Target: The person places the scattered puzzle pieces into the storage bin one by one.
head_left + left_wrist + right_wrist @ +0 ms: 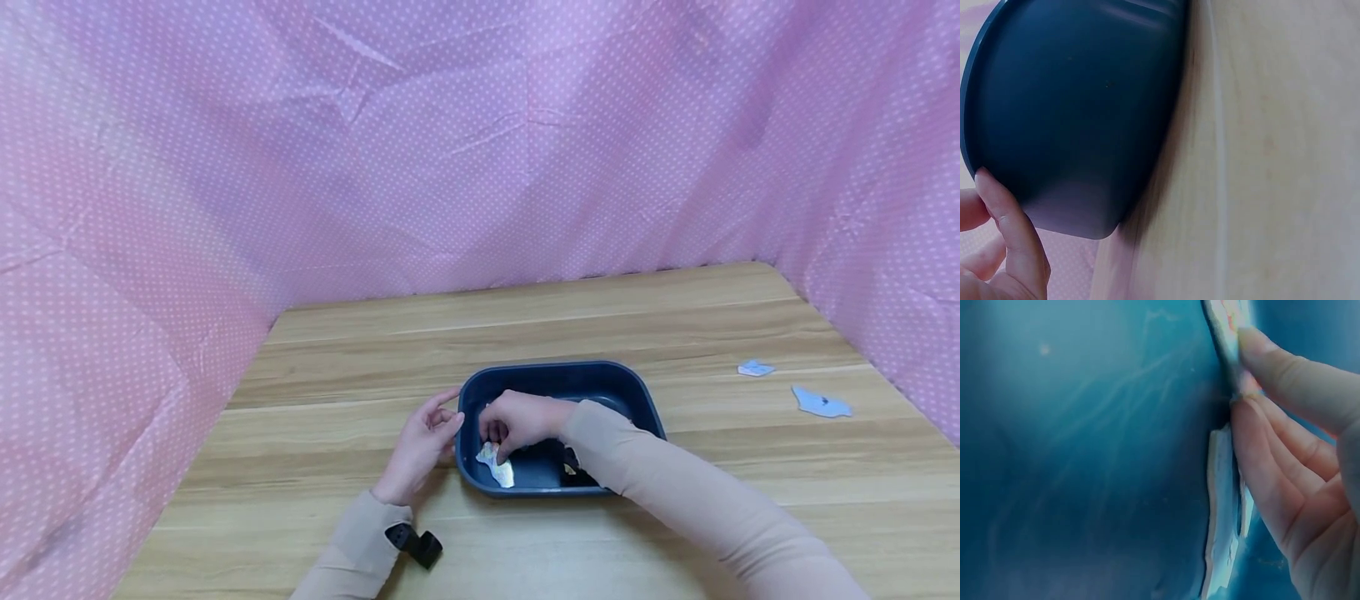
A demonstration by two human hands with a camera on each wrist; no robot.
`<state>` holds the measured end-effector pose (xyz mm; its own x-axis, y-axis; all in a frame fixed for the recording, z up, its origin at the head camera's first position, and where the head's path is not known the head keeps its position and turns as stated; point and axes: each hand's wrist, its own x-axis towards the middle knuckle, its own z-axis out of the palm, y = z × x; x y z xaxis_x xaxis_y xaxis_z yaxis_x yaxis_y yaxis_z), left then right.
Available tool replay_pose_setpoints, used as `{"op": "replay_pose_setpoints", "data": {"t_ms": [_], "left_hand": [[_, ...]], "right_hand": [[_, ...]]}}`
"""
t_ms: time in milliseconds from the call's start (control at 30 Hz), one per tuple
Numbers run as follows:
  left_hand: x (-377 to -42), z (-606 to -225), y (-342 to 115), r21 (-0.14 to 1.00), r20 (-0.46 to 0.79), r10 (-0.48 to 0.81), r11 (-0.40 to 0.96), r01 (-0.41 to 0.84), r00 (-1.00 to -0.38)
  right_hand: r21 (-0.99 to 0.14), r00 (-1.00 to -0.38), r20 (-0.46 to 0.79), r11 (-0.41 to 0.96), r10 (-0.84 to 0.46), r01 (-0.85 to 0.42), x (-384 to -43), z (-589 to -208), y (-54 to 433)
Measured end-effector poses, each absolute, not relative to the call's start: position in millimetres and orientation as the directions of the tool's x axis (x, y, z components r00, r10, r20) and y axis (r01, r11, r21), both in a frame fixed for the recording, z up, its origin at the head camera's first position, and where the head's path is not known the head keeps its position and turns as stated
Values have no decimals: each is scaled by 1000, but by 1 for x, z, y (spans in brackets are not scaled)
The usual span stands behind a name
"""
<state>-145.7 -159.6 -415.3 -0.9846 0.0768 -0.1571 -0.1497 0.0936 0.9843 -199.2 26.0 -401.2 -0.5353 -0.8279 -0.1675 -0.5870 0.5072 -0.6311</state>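
Observation:
My right hand (522,419) reaches down inside a dark blue plastic basin (562,490). Its thumb and fingertips pinch a flat, wavy-edged printed piece (1225,337), which looks like a thick cardboard puzzle piece. Below those fingers in the right wrist view, more pale pieces (1219,506) stand nearly edge-on. In the head view, a pale patterned piece (497,467) shows under the right hand; whether it is the pinched one, I cannot tell. With loosely bent fingers, my left hand (420,446) touches the basin's left end, its thumb against the rim in the left wrist view.
Two light blue flat pieces, a small one (755,367) and a larger one (821,403), lie on the wooden table (360,358) to the right of the basin. Pink dotted cloth (465,150) hangs behind and along both sides. A black band (412,543) circles the left wrist.

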Motion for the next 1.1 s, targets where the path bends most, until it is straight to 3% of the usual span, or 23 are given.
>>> {"op": "replay_pose_setpoints", "data": {"t_ms": [167,367,833,1100], "left_hand": [[-146,-415,-160,984,-158,75,100,-150,-985],[-144,-414,-160,984,-159,83,98,-150,-984],[-145,-412,-161,982,-159,99,121,-147,-982],[-145,-414,-160,986,-146,102,99,-136,-984]], "right_hand": [[-623,-537,-165,510,-827,-593,-196,-399,25],[-677,-580,-143,507,-802,-533,-197,-403,27],[-721,-604,3,417,-797,-554,-207,-391,35],[-737,-659,20,434,-752,-518,-210,-378,44]]}}
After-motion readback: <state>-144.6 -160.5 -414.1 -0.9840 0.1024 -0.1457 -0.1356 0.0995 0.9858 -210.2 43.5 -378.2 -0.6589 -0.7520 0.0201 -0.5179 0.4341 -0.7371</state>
